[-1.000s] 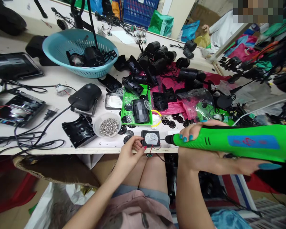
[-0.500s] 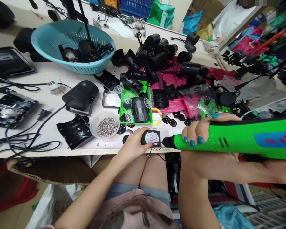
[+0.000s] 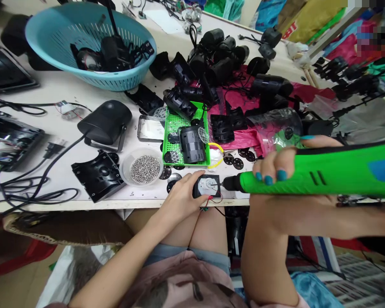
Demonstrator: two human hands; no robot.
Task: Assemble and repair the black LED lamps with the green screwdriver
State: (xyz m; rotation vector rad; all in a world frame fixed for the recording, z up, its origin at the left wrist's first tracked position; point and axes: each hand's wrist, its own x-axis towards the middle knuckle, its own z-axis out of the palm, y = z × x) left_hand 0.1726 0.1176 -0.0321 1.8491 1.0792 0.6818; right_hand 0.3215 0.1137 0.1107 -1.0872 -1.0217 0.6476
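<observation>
My left hand (image 3: 188, 190) grips a small black square housing by its left side, at the table's front edge. A pale motor (image 3: 208, 184) sits in that housing, and thin wires hang from it over the edge. My right hand (image 3: 277, 167) is wrapped round a green electric screwdriver (image 3: 327, 173), held almost level. Its black nose and thin bit point left at the right side of the motor; whether the bit touches it I cannot make out. Behind my left hand, a clear bowl (image 3: 123, 171) holds many small screws (image 3: 145, 169).
A green basket (image 3: 186, 164) with black cylindrical parts stands behind the housing, yellow-handled pliers (image 3: 216, 147) beside it. Further back are a blue colander (image 3: 51, 25) and a heap of black casings (image 3: 218, 64). A black half-shell (image 3: 99, 175) and cables lie on the left.
My view has shifted slightly, so the table's things appear moved. My left hand still holds the housing, and the screwdriver stays pointed at the motor's right side.
</observation>
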